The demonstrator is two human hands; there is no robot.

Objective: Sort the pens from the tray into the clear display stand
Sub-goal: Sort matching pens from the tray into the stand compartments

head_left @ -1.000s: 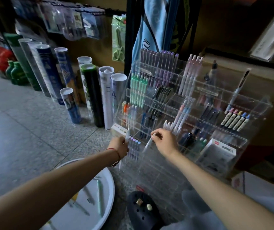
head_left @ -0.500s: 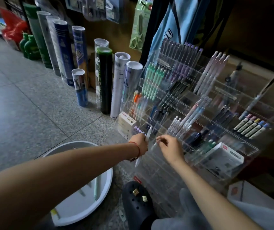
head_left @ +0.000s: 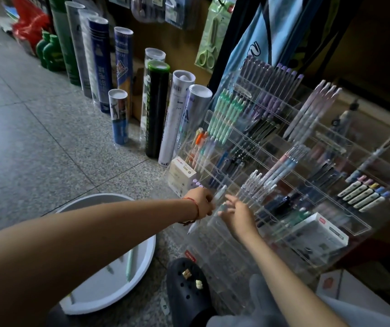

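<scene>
The clear display stand (head_left: 224, 251) has most of its rows filled. The white tray (head_left: 99, 195) sits on the floor to its left, with a green pen (head_left: 129, 265) inside. The left hand (head_left: 201, 202) grips a pale pen (head_left: 219, 195) at the stand's lower rows. The right hand (head_left: 239, 214), fingers spread and blurred, seems to hold nothing. It would be best to pinch the pale pen near its top and slide it tip-down beside matching pens.

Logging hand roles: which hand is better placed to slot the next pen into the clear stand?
Right, probably. The right hand is open, fingers spread, beside the lower rows of the clear stand and next to the pen that the left hand holds; the left is occupied.
</scene>
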